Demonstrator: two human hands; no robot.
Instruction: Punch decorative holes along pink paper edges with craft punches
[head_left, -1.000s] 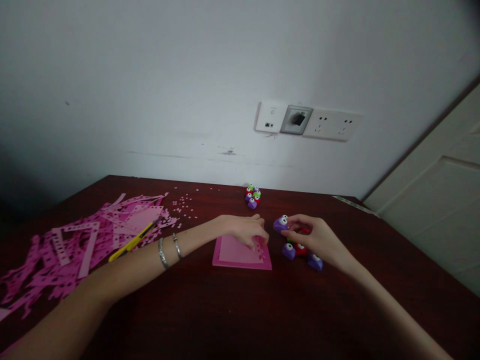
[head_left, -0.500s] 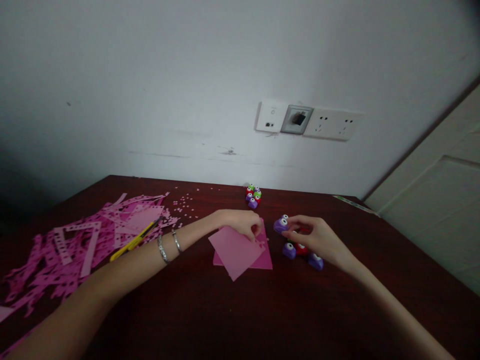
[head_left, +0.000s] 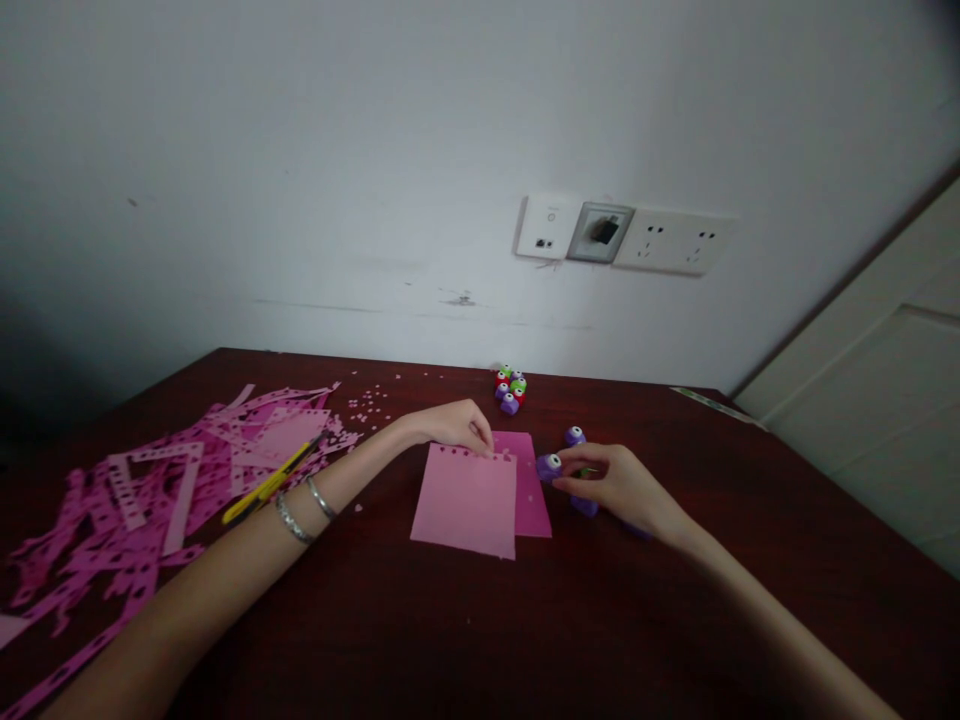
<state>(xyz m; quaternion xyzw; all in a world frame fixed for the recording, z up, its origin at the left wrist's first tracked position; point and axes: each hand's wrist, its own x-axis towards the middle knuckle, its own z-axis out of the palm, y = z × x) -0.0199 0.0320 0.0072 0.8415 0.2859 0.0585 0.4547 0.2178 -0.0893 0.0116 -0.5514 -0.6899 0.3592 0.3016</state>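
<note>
My left hand (head_left: 454, 425) pinches the top edge of a light pink paper sheet (head_left: 465, 505). That sheet lies partly over a darker pink card (head_left: 531, 490). My right hand (head_left: 619, 487) sits just right of the card, its fingers closed around a purple craft paper punch (head_left: 549, 467). Another purple punch (head_left: 575, 435) stands just beyond those fingers. A third purple punch (head_left: 585, 507) is partly hidden under my right hand. Two silver bangles (head_left: 300, 505) circle my left wrist.
Several small craft punches (head_left: 510, 390) are clustered at the table's far edge. A yellow utility knife (head_left: 266, 483) lies on a heap of cut pink paper strips (head_left: 112, 510), with tiny punched bits (head_left: 367, 405) beyond. A door (head_left: 862, 420) stands at right.
The light pink sheet was lifted off the darker card, turned, and now lies squarer and further left. My right hand has shifted left with the purple punch.
</note>
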